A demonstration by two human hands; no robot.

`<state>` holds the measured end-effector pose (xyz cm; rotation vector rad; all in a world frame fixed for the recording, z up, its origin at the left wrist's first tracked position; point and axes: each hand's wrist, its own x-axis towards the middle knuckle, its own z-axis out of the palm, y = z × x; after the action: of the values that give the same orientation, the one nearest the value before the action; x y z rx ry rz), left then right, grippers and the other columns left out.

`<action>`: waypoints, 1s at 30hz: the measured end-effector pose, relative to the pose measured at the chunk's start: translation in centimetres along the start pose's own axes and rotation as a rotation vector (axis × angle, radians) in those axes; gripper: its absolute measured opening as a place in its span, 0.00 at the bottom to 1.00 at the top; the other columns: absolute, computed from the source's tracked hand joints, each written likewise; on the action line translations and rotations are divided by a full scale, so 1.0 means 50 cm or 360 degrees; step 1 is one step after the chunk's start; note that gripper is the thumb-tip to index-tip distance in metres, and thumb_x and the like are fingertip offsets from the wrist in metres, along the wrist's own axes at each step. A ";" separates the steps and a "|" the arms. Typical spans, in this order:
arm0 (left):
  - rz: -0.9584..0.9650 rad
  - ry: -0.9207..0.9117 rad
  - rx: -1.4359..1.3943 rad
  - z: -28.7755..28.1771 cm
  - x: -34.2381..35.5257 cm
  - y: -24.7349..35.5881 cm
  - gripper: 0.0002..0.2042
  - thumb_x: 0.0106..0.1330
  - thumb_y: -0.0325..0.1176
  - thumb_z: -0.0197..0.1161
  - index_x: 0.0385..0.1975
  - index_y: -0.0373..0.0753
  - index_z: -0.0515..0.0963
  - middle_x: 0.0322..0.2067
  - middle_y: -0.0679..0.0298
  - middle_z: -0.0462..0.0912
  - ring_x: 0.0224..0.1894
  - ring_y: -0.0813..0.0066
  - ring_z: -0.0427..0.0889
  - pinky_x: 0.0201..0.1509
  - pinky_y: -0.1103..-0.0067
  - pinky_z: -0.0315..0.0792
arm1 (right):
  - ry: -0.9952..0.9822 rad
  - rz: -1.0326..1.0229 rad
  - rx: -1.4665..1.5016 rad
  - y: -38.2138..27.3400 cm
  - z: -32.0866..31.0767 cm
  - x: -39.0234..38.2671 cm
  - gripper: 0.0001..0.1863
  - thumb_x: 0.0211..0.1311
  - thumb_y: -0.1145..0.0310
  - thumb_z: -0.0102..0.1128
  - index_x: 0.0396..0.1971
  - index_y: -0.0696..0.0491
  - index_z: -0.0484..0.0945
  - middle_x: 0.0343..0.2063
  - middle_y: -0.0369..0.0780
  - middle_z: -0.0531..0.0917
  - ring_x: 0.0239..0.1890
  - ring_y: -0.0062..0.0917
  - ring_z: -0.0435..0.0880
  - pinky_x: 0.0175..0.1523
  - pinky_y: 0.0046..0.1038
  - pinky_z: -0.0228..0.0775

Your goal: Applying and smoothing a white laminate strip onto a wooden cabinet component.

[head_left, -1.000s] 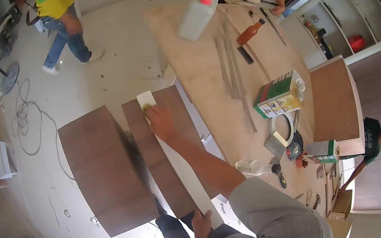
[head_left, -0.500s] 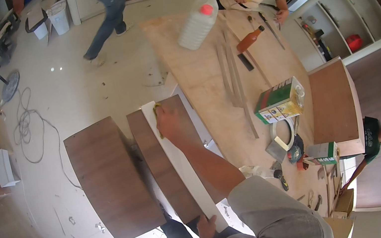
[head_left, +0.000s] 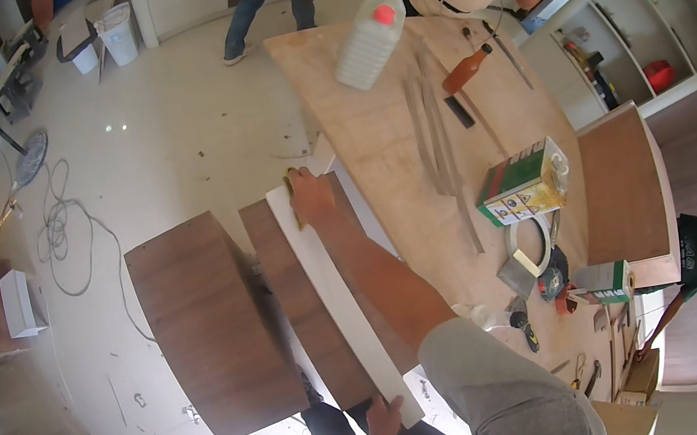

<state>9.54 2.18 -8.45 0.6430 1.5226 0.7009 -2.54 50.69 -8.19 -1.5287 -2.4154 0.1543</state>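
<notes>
A long narrow white board (head_left: 336, 298) lies lengthwise over a brown wood-grain cabinet piece (head_left: 301, 318). Close to its near end, my left hand (head_left: 385, 421) grips the edge, thumb on top and fingers around the side. My right hand (head_left: 311, 198) is at the board's far end, closed over a small yellow-brown pad (head_left: 290, 174) pressed on the board. Most of that pad is hidden under the fingers, so its exact kind cannot be made out. Left of the board stands a second brown wood-grain box (head_left: 210, 328).
To my right, a wooden tabletop (head_left: 381, 134) carries a plastic jug (head_left: 371, 48), an orange-red bottle (head_left: 468, 69), a green-and-white can (head_left: 522, 181), tape (head_left: 528, 243) and tools. A cable (head_left: 66, 237) lies coiled on the floor. Three other people are around the room.
My right hand has slid with the pad toward the board's far end. My left hand keeps its hold. At the back, the person in yellow has stepped right; the one in beige has raised their hands.
</notes>
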 end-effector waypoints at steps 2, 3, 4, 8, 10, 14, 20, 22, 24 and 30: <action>-0.0118 -0.0038 -0.0053 -0.002 -0.002 0.014 0.23 0.68 0.42 0.67 0.57 0.32 0.77 0.48 0.40 0.86 0.54 0.40 0.85 0.58 0.56 0.76 | 0.0207 -0.0024 0.0150 0.015 -0.020 -0.034 0.13 0.58 0.75 0.62 0.44 0.56 0.79 0.42 0.47 0.83 0.42 0.47 0.86 0.48 0.48 0.77; -0.0124 -0.0001 -0.0057 -0.012 -0.004 0.000 0.23 0.68 0.42 0.67 0.57 0.32 0.77 0.48 0.40 0.86 0.54 0.40 0.85 0.58 0.56 0.76 | 0.0224 -0.0042 0.0287 -0.014 -0.025 -0.075 0.14 0.56 0.77 0.62 0.44 0.57 0.78 0.42 0.48 0.83 0.42 0.50 0.85 0.48 0.49 0.77; -0.0112 0.0031 -0.0076 -0.014 -0.003 -0.020 0.24 0.68 0.43 0.66 0.57 0.32 0.77 0.49 0.40 0.86 0.54 0.41 0.85 0.59 0.57 0.76 | 0.0244 -0.0054 0.0413 -0.032 -0.038 -0.117 0.15 0.54 0.80 0.62 0.44 0.57 0.78 0.42 0.49 0.83 0.41 0.52 0.84 0.48 0.49 0.77; -0.0061 0.0071 0.0013 -0.017 0.000 -0.048 0.24 0.69 0.44 0.66 0.57 0.32 0.77 0.49 0.40 0.86 0.53 0.41 0.86 0.57 0.57 0.77 | 0.0171 -0.0113 0.0630 -0.037 -0.105 -0.298 0.15 0.61 0.78 0.59 0.48 0.55 0.79 0.40 0.52 0.81 0.46 0.50 0.81 0.51 0.49 0.75; -0.0085 0.0063 0.0028 -0.022 0.003 -0.037 0.24 0.69 0.45 0.66 0.55 0.31 0.78 0.47 0.40 0.87 0.52 0.41 0.86 0.56 0.57 0.77 | -0.0081 -0.0037 0.0530 -0.028 -0.117 -0.361 0.15 0.62 0.77 0.60 0.49 0.55 0.79 0.41 0.52 0.80 0.47 0.49 0.81 0.51 0.49 0.75; -0.0229 0.0069 -0.0070 -0.016 0.005 -0.054 0.23 0.70 0.47 0.65 0.49 0.30 0.80 0.43 0.42 0.87 0.48 0.44 0.88 0.53 0.59 0.78 | -0.0193 0.0006 0.0533 -0.035 -0.109 -0.416 0.14 0.67 0.70 0.63 0.51 0.54 0.78 0.43 0.48 0.77 0.45 0.47 0.81 0.50 0.46 0.76; -0.0192 0.0063 -0.0021 -0.019 -0.004 -0.046 0.22 0.72 0.47 0.63 0.48 0.29 0.80 0.42 0.43 0.88 0.48 0.46 0.88 0.53 0.60 0.77 | -0.0086 0.0059 0.0484 -0.040 -0.095 -0.412 0.15 0.70 0.61 0.65 0.50 0.54 0.77 0.46 0.47 0.75 0.46 0.48 0.79 0.50 0.47 0.75; -0.0212 0.0057 0.0014 -0.024 0.006 -0.076 0.22 0.72 0.47 0.63 0.48 0.29 0.80 0.42 0.44 0.88 0.48 0.45 0.87 0.54 0.60 0.77 | -0.0103 0.0032 0.0438 -0.037 -0.078 -0.423 0.16 0.67 0.65 0.65 0.52 0.52 0.76 0.46 0.47 0.75 0.50 0.47 0.78 0.53 0.47 0.74; -0.0051 0.0167 -0.0023 -0.036 0.018 -0.126 0.21 0.74 0.47 0.65 0.48 0.31 0.81 0.35 0.61 0.86 0.31 0.75 0.84 0.36 0.74 0.81 | -0.0133 -0.0020 0.0412 -0.064 -0.065 -0.428 0.19 0.63 0.70 0.65 0.54 0.51 0.75 0.46 0.46 0.75 0.53 0.47 0.76 0.55 0.46 0.73; -0.0380 -0.0288 -0.0096 -0.111 -0.001 -0.043 0.23 0.74 0.50 0.64 0.52 0.34 0.80 0.41 0.62 0.86 0.38 0.74 0.85 0.40 0.76 0.83 | -0.0065 -0.0043 0.0301 -0.050 -0.089 -0.431 0.15 0.62 0.73 0.63 0.49 0.53 0.78 0.46 0.47 0.78 0.49 0.47 0.79 0.52 0.50 0.72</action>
<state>4.02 0.42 -9.86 0.4569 1.3776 0.4911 5.25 29.97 -7.12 -1.4212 -2.3744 0.3996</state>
